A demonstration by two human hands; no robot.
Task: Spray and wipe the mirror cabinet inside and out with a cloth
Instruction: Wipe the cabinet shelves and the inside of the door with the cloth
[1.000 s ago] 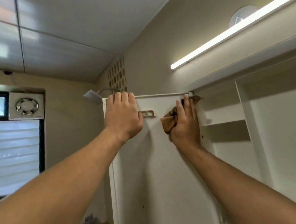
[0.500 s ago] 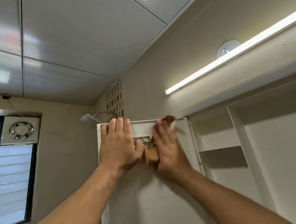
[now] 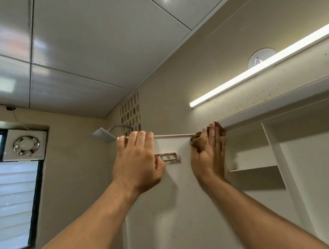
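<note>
Since your right hand [image 3: 208, 158] has the brown cloth [image 3: 198, 143] pressed flat against the inside face of the open cabinet door [image 3: 178, 213], way up in the corner on the hinge side, what matters is how the door's top edge [image 3: 172, 135] lies. It runs sideways, straight from that corner over to your left hand [image 3: 137, 163]. So I'd guess the next swipe goes leftward along that edge or down the panel. The right hand is the obvious one for it, since the cloth sits under its straight fingers, bunched by the thumb. Your left hand is hooked over the top edge, fingers curled round it, steadying the door. Between the two hands there's a small cream plastic hook rail [image 3: 167, 156], and a soft crumpled rag could snag on it, so maybe go round. The door panel looks like smooth matte white board with a few small specks. The cabinet shelf [image 3: 254, 168] off to the right is the same plain white. There's brownish speckling under the LED strip light [image 3: 264, 68] too.
</note>
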